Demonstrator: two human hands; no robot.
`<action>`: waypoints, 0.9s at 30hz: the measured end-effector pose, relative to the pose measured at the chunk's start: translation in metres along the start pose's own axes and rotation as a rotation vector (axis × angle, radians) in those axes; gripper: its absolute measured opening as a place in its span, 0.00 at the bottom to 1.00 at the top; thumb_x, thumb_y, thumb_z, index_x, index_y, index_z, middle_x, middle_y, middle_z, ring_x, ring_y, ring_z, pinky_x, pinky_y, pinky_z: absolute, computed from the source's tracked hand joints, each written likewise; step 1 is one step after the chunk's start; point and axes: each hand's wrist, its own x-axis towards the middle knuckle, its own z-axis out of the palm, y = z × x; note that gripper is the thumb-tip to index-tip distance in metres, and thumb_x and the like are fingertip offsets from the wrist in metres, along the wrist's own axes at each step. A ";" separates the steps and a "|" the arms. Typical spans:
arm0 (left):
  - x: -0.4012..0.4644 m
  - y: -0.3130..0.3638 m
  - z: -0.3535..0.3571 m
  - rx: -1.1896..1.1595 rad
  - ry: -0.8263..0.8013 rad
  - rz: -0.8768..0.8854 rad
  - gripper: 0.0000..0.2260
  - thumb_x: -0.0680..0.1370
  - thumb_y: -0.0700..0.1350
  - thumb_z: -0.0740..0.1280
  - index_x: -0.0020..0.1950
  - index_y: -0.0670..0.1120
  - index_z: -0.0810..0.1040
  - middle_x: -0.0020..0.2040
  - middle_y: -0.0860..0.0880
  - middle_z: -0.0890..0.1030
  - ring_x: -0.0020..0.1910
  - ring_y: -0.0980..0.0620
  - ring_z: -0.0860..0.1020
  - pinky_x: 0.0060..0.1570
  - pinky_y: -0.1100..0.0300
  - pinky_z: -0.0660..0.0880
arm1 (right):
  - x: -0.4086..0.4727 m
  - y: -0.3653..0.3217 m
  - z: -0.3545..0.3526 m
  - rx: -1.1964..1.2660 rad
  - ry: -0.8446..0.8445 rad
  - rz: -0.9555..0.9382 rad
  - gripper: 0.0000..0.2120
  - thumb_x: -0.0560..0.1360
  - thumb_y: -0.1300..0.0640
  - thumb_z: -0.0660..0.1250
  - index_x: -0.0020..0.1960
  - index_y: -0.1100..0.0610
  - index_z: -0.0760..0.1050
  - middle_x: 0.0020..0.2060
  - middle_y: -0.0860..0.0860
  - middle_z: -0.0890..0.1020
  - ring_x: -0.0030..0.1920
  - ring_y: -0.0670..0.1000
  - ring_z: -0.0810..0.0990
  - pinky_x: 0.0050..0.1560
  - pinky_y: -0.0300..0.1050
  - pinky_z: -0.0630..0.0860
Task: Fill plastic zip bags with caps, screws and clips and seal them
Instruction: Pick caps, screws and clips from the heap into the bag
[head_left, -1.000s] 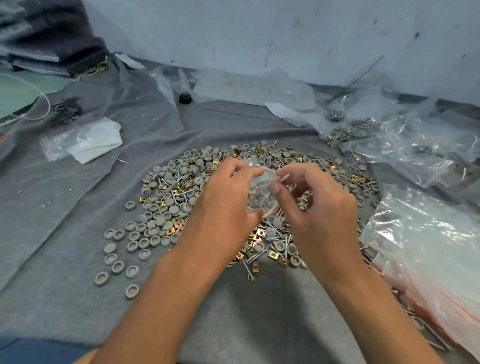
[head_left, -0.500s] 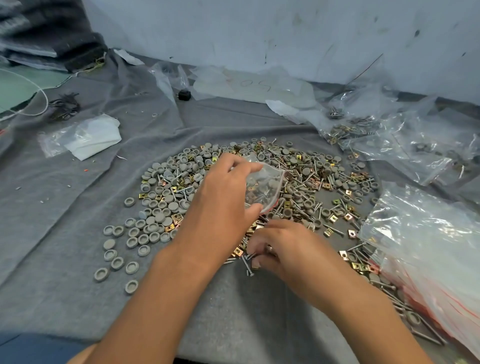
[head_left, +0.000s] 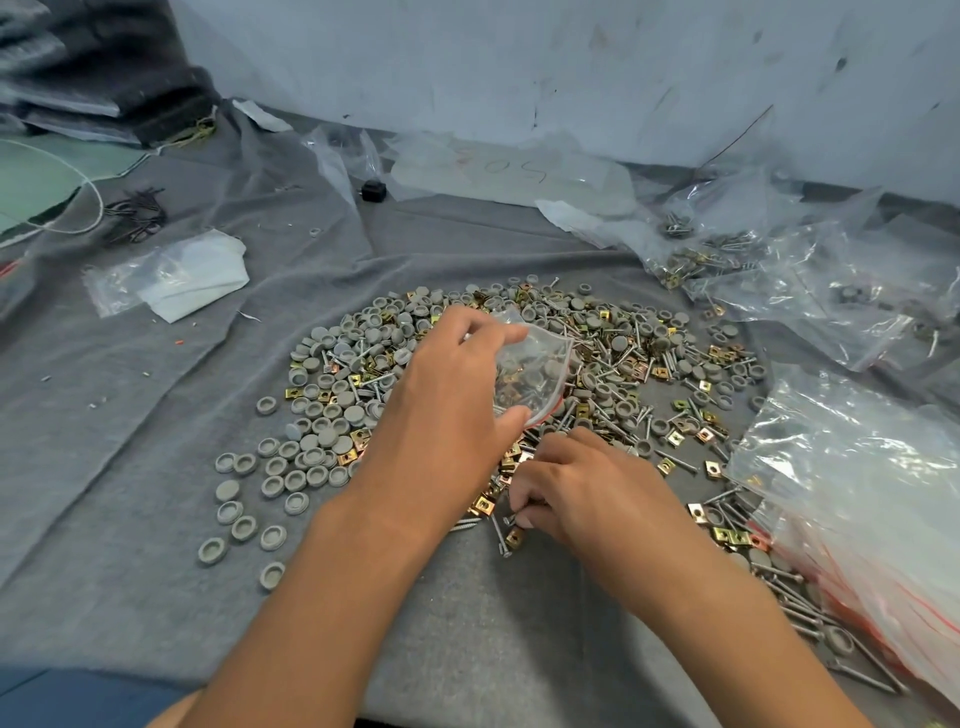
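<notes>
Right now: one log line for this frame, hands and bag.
left hand holds small zip bag above pile | right hand picking at screws and clips on grey cloth | bag unsealed

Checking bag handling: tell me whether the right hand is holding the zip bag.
No, the left hand holds the zip bag; the right hand picks among parts.

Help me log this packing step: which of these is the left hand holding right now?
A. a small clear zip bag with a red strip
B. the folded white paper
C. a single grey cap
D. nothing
A: the left hand pinches a small clear zip bag with a red strip above the pile of parts, while the right hand reaches down among the parts.
</notes>
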 end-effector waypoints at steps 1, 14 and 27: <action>0.000 0.000 0.000 0.003 0.000 -0.001 0.29 0.72 0.46 0.78 0.72 0.53 0.73 0.59 0.58 0.70 0.50 0.60 0.70 0.51 0.68 0.69 | -0.001 0.000 0.002 -0.016 0.001 0.001 0.04 0.82 0.45 0.62 0.53 0.42 0.75 0.50 0.42 0.71 0.56 0.47 0.69 0.52 0.44 0.72; 0.000 0.000 -0.001 0.014 -0.009 -0.002 0.30 0.72 0.46 0.77 0.72 0.54 0.72 0.60 0.58 0.70 0.51 0.60 0.71 0.47 0.72 0.67 | -0.011 -0.006 0.006 -0.195 -0.042 -0.007 0.14 0.85 0.45 0.54 0.64 0.51 0.68 0.59 0.50 0.69 0.62 0.54 0.65 0.60 0.49 0.66; 0.001 -0.001 0.002 0.010 0.001 -0.010 0.31 0.71 0.48 0.78 0.72 0.55 0.72 0.59 0.60 0.69 0.51 0.61 0.71 0.54 0.67 0.72 | -0.008 0.003 -0.025 0.576 0.567 0.161 0.03 0.82 0.45 0.59 0.49 0.41 0.70 0.42 0.40 0.78 0.44 0.42 0.77 0.39 0.32 0.70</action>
